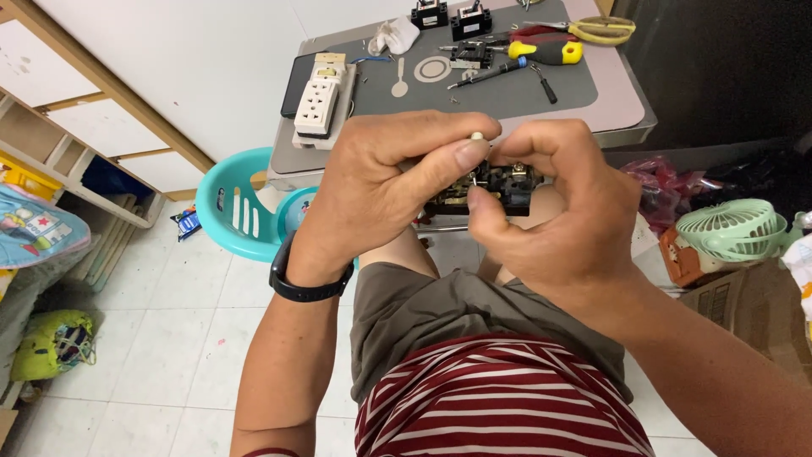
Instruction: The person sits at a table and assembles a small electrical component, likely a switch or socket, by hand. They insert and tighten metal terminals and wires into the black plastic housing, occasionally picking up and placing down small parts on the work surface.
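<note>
My left hand (385, 182) and my right hand (562, 216) meet above my lap, both closed around a small black electrical part (499, 186) with brass contacts. The left thumb and fingers pinch its left side, and a small pale tip (477, 135) pokes out above the left fingertips. My right thumb and forefinger press on the part's right side. Most of the part is hidden by my fingers. A black band (306, 283) sits on my left wrist.
Ahead stands a small table with a grey mat (507, 89) holding a white socket strip (317, 106), a yellow-handled screwdriver (545, 52), scissors (600, 30) and black parts (471, 21). A teal stool (233, 207) is on the left, a green fan (732, 230) on the right.
</note>
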